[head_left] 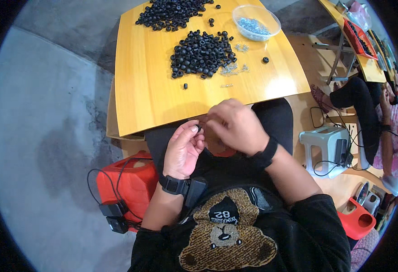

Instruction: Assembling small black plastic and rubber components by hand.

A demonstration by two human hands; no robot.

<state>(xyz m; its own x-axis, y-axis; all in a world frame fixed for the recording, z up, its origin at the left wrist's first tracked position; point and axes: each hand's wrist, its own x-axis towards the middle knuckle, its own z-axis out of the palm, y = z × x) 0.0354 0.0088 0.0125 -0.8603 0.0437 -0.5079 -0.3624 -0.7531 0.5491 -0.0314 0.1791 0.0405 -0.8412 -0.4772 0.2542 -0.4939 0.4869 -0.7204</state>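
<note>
At the near edge of the table, my left hand [184,152] pinches a small round black plastic piece [198,128] between thumb and fingertips, palm turned up. Just to its right is my right hand [237,127], its fingers curled and smeared by motion. Whether anything is between those fingers cannot be made out. Past the hands lies a pile of small black plastic pieces [202,54], with a lone black piece [185,86] in front of it. Small clear bits [229,69] are scattered by the pile's right side.
On the yellow wooden table [144,90], a second black pile [171,13] sits at the back. A clear round tub [256,23] of shiny bits stands back right, near another black piece [265,60]. A red stool [126,186] is at left. Another person [366,102] sits far right beside a grey stool [325,147].
</note>
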